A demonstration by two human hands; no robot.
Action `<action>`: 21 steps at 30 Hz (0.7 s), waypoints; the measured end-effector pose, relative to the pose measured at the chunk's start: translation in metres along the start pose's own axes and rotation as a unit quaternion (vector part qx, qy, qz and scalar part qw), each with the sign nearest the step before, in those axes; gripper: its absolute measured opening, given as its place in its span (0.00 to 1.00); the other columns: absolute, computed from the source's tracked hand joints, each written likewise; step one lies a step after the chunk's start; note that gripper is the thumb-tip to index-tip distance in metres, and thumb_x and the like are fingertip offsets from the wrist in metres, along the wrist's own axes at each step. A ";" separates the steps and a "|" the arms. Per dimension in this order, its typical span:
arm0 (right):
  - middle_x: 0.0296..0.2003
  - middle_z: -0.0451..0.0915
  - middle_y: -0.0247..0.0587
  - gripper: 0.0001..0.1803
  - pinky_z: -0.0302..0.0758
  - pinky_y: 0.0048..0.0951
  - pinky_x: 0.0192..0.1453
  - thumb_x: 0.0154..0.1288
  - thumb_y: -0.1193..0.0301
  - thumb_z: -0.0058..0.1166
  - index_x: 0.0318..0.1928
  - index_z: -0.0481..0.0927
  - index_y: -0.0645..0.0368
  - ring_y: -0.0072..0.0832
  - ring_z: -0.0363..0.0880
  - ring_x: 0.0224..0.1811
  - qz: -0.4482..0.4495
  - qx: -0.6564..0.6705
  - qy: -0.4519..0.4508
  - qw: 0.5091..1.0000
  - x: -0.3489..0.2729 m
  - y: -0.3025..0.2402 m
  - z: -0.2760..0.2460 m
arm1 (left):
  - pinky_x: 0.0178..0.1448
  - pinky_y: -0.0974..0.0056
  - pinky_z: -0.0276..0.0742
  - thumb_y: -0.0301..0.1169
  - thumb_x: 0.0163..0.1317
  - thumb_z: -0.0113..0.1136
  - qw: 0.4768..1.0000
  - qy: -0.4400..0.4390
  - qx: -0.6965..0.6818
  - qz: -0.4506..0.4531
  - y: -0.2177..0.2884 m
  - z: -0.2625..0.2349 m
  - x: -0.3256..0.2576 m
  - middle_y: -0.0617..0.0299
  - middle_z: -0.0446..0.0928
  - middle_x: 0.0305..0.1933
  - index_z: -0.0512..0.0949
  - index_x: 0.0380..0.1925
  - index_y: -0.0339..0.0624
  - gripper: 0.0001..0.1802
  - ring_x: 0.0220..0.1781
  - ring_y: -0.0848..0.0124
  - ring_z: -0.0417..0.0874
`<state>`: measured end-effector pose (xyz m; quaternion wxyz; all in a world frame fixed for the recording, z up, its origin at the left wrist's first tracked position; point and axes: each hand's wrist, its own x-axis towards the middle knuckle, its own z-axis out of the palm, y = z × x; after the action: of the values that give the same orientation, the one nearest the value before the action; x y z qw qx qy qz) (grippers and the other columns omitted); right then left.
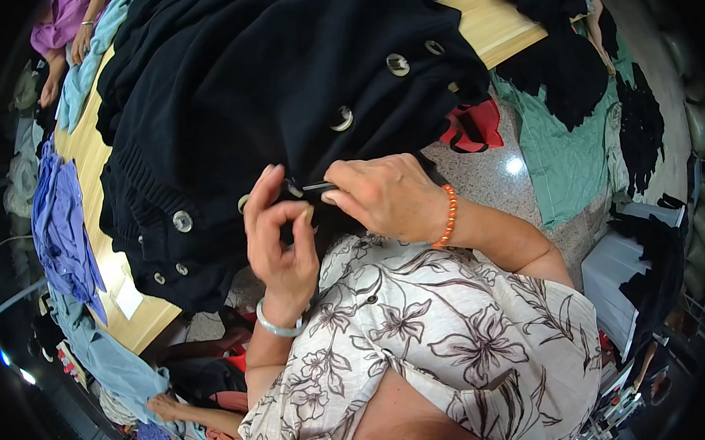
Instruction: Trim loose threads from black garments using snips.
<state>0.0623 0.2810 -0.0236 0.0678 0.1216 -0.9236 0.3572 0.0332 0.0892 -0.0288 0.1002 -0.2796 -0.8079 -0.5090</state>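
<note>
A large black knitted cardigan (240, 79) with ribbed trim and several pale, marbled buttons lies heaped over the table's near side. My right hand (389, 196), wearing an orange bead bracelet, pinches a slim dark tool with a metallic shine (317, 187); its exact kind does not show. The tool points left, at a button (293, 188) on the cardigan's edge. Just left of that button is my left hand (281, 244), with a pale bangle at the wrist. Its fingers are bent and drawn toward the thumb, and whatever they pinch is too small to make out.
Pale wooden table (144, 325) shows beside the cardigan. A purple shirt (65, 221) and light blue clothes (106, 350) drape its left edge. Green cloth (563, 151) hangs at right, near a red bag (477, 127). Other people's hands (81, 45) appear at upper left, lower left and upper right.
</note>
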 end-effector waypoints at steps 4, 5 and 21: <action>0.21 0.76 0.26 0.15 0.64 0.17 0.24 0.59 0.67 0.75 0.37 0.80 0.59 0.09 0.67 0.21 0.127 0.157 0.117 0.972 -0.012 0.010 -0.034 | 0.58 0.54 0.80 0.17 0.55 0.72 0.998 -0.027 -0.043 0.041 0.025 -0.014 -0.001 0.47 0.82 0.47 0.77 0.34 0.36 0.12 0.52 0.50 0.84; 0.21 0.75 0.24 0.14 0.62 0.16 0.24 0.61 0.68 0.73 0.36 0.80 0.61 0.08 0.67 0.22 0.141 0.167 0.162 0.962 -0.010 0.018 -0.038 | 0.55 0.56 0.80 0.17 0.54 0.73 0.997 -0.038 -0.038 0.049 0.029 -0.011 0.004 0.48 0.83 0.45 0.77 0.33 0.36 0.12 0.49 0.52 0.84; 0.13 0.71 0.26 0.22 0.60 0.19 0.19 0.73 0.63 0.61 0.22 0.76 0.61 0.10 0.67 0.16 0.222 0.438 0.126 0.862 0.016 0.055 -0.025 | 0.36 0.62 0.67 0.33 0.56 0.76 0.957 0.053 0.274 0.079 0.009 0.063 0.046 0.62 0.79 0.34 0.81 0.37 0.41 0.14 0.32 0.65 0.79</action>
<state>0.0325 0.3342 -0.0369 0.0427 -0.1155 -0.6583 0.7426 0.0078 0.1637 -0.0305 0.2552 -0.2769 -0.8852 -0.2730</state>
